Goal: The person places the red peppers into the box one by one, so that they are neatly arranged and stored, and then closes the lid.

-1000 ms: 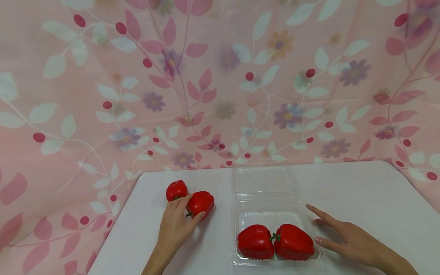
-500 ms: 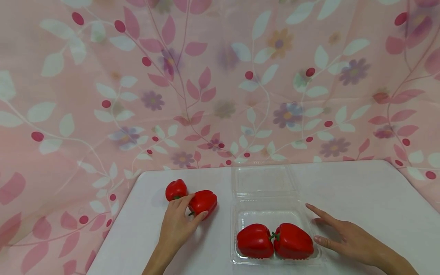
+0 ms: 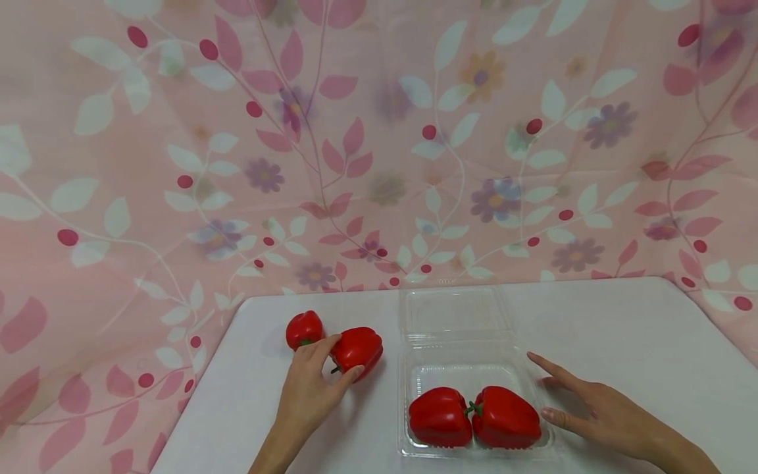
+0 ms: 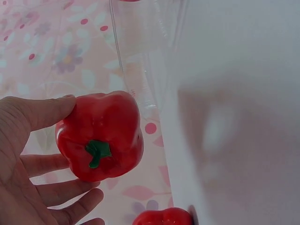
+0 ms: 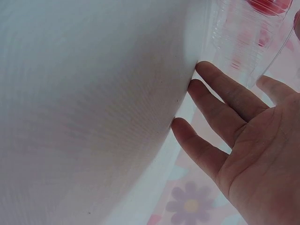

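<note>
**Left hand has a red pepper, and the clear box sits to its right**

While I look down through the head view, I see the left hand point(image 3: 312, 388) on the white table point(image 3: 622, 342), with its fingers and thumb curled round a red pepper point(image 3: 357, 349). The pepper is held just above the table, with its green stem pointing back at the palm. A small pepper point(image 3: 304, 328) sits just behind the hand, near its fingertips. The clear box point(image 3: 474, 368) lies to the right of the held pepper, close by, with its lid point(image 3: 456, 313) flat open at the back. Two more peppers point(image 3: 474, 416) lie side by side in the front of the box, stems touching. The back part of the box is bare. The right hand point(image 3: 583, 411) rests flat by the right side of the box, fingers straight, holding nothing. So the left hand is the one with the pepper, and the box is to its right.

From the left wrist view, I see the red pepper point(image 4: 100, 136) up close. The thumb lies on top and the fingers point(image 4: 65, 197) wrap below it. The green stem faces the camera. The clear box point(image 4: 140, 56) shows just past the pepper.

From the right wrist view, I see the right hand point(image 5: 243, 140) spread out, with its fingertips point(image 5: 206, 70) on the table just beside the wall of the clear box point(image 5: 243, 37). I cannot tell if they touch the wall.
</note>
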